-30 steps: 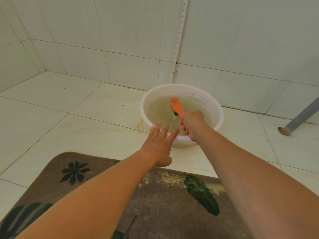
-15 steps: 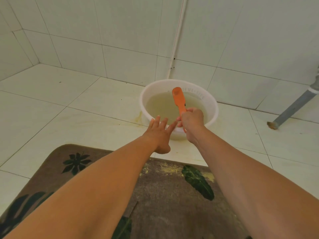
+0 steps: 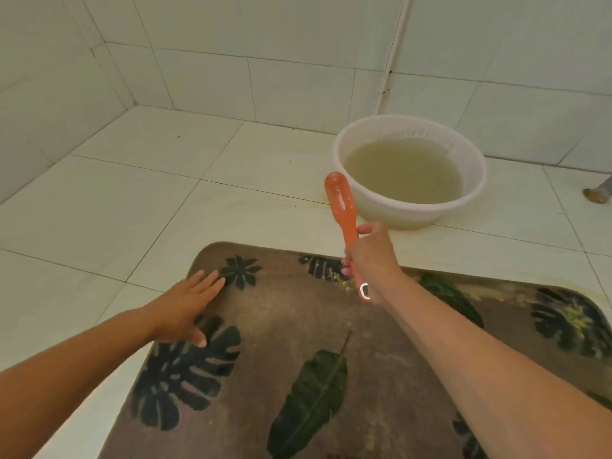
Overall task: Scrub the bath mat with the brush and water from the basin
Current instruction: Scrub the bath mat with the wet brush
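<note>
Nearby, white basin [image 3: 463,207] holds murky yellowish water [image 3: 400,173] beside mat [image 3: 298,326].

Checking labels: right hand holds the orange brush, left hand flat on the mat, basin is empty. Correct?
No: the basin is not empty, it holds cloudy water, per the head view. Rest stands: right hand holds the orange brush, left hand flat on the mat.

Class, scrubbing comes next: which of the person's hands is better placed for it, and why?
Right. The right hand grips the orange brush near the far edge of the bath mat; the left hand lies flat on the mat, holding no tool.
</note>
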